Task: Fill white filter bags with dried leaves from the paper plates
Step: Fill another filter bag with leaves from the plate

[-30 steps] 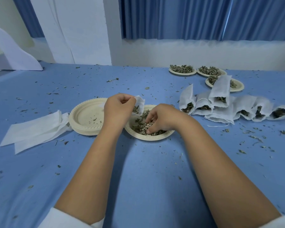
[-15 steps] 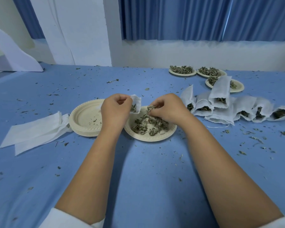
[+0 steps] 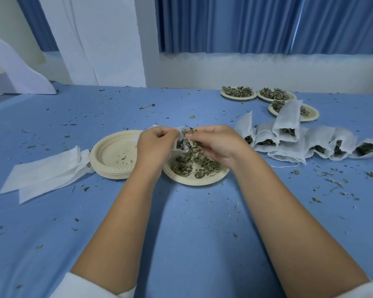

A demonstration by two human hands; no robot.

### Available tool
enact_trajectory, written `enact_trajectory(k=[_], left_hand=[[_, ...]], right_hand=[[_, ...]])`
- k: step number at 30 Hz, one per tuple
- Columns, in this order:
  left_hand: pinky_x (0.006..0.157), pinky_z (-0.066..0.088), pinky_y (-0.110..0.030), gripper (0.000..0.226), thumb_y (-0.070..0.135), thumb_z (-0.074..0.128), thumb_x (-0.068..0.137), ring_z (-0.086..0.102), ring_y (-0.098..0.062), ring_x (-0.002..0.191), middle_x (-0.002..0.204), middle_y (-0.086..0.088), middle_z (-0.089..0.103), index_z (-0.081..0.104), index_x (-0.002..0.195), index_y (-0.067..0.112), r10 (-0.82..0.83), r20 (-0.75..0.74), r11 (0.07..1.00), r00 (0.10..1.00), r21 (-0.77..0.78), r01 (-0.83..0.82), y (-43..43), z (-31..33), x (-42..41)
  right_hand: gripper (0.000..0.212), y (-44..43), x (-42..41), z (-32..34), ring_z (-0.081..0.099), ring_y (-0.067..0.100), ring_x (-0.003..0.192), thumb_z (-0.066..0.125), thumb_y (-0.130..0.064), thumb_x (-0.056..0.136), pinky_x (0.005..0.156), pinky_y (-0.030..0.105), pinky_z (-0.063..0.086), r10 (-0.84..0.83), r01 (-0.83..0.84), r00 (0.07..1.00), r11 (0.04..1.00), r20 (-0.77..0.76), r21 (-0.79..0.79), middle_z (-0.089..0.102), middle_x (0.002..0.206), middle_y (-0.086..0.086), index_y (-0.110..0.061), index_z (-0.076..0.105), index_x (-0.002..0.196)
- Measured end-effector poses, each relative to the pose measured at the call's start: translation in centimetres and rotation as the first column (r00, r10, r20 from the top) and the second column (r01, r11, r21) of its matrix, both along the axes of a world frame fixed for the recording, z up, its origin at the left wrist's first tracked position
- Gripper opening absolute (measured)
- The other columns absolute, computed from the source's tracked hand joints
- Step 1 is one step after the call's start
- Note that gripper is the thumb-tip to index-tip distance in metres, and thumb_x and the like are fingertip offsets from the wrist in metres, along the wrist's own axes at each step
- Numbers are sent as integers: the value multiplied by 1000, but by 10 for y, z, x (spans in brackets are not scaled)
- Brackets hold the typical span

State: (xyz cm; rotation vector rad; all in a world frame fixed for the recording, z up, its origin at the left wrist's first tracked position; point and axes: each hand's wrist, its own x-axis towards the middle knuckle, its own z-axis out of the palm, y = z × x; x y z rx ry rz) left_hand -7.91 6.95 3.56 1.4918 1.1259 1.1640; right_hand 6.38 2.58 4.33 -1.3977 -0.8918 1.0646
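Note:
A paper plate with dried leaves sits on the blue table in front of me. My left hand grips a white filter bag by its mouth, just above the plate's far left rim; most of the bag is hidden behind the hand. My right hand pinches a clump of dried leaves right at the bag's opening.
A stack of empty paper plates lies left of the hands, with flat empty filter bags further left. Several filled bags lie at the right. Three plates of leaves stand at the back right. Leaf crumbs litter the table.
My right hand rose from the plate with a pinch of leaves and moved left to the bag's mouth. My left hand lifted the bag slightly.

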Motion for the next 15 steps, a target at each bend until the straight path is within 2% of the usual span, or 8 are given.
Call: enact_trajectory(k=[2, 3, 4, 5, 7, 9, 11, 15], left_hand=[[52, 35, -19, 21, 18, 67, 85, 45, 3, 41, 47, 18, 55, 68, 64, 21, -17, 0, 1000, 1000, -23, 17, -1, 1, 0], [50, 34, -19, 19, 18, 68, 85, 44, 2, 40, 48, 17, 55, 68, 65, 20, -22, -2, 999, 1000, -29, 22, -1, 2, 0], [48, 34, -18, 17, 18, 68, 85, 42, 1, 39, 49, 15, 55, 69, 67, 18, -24, -3, 999, 1000, -34, 24, -2, 2, 1], [48, 35, -18, 15, 17, 68, 85, 42, 0, 39, 51, 13, 55, 70, 70, 15, -26, -2, 999, 1000, -39, 26, -2, 1, 1], [51, 36, -20, 12, 15, 67, 84, 45, -2, 44, 56, 9, 58, 72, 74, 9, -38, 2, 999, 999, -39, 38, -3, 1, 2], [55, 38, -21, 12, 16, 68, 83, 51, -1, 50, 57, 12, 61, 73, 74, 9, -62, -7, 998, 998, -29, 62, -4, 2, 3], [58, 43, -19, 12, 18, 70, 83, 57, 2, 55, 61, 12, 65, 74, 74, 11, -99, -46, 995, 994, -11, 98, -5, 1, 4], [57, 45, -10, 16, 15, 68, 84, 59, 3, 58, 61, 12, 67, 73, 68, 19, -118, -98, 993, 988, 14, 119, -6, -2, 5]], right_hand=[[29, 0, 1, -2, 60, 8, 73, 84, -18, 75, 75, 25, 59, -19, 23, 992, 999, 124, -35, 70, 85, -3, -13, 71, 100], [31, 0, 0, -3, 57, 7, 62, 84, -18, 75, 61, 19, 57, -21, 28, 985, 999, 169, -40, 68, 76, -4, -11, 72, 103], [31, 0, 0, -4, 52, 7, 52, 84, -17, 74, 51, 17, 49, -19, 27, 978, 999, 206, -39, 65, 66, -6, -10, 73, 102], [27, 0, -1, -5, 50, 8, 49, 84, -16, 75, 48, 17, 44, -18, 28, 970, 999, 244, -39, 63, 60, -8, -11, 74, 99], [17, 2, -3, -7, 55, 10, 58, 83, -15, 75, 56, 21, 46, -29, 43, 944, 999, 330, -34, 67, 66, -6, -15, 76, 91], [19, 3, -6, -10, 59, 11, 68, 82, -15, 75, 67, 26, 47, -49, 64, 913, 998, 406, -22, 69, 79, -1, -12, 76, 93], [23, 3, -9, -11, 59, 13, 71, 83, -18, 74, 69, 27, 47, -73, 91, 881, 996, 468, -16, 68, 84, 2, -10, 74, 94], [31, 2, -10, -9, 59, 13, 73, 88, -22, 66, 70, 29, 50, -156, 173, 859, 985, 487, 12, 64, 82, -2, -19, 60, 78]])
